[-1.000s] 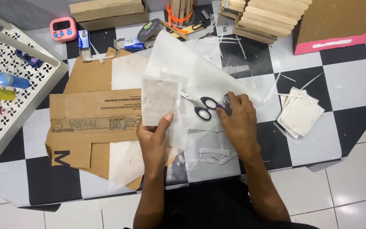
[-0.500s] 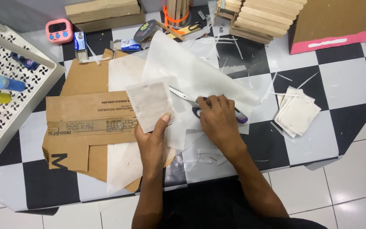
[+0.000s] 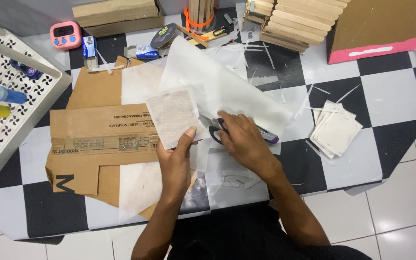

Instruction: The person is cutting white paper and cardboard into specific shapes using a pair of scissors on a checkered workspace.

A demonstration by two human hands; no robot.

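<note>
Left hand [image 3: 176,161] pinched the cut paper square [image 3: 173,117] above the cardboard [image 3: 103,136]; right hand [image 3: 240,139] had lowered scissors [image 3: 216,133] flat onto the worktop [image 3: 391,91], grip closed over them, cutting paused

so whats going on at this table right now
A person sits at a checkered table cutting thin paper. The left hand holds up a small cut square of whitish paper by its lower edge. The right hand rests on a pair of scissors lying by a large translucent sheet. A stack of finished squares lies to the right, flattened cardboard to the left.
</note>
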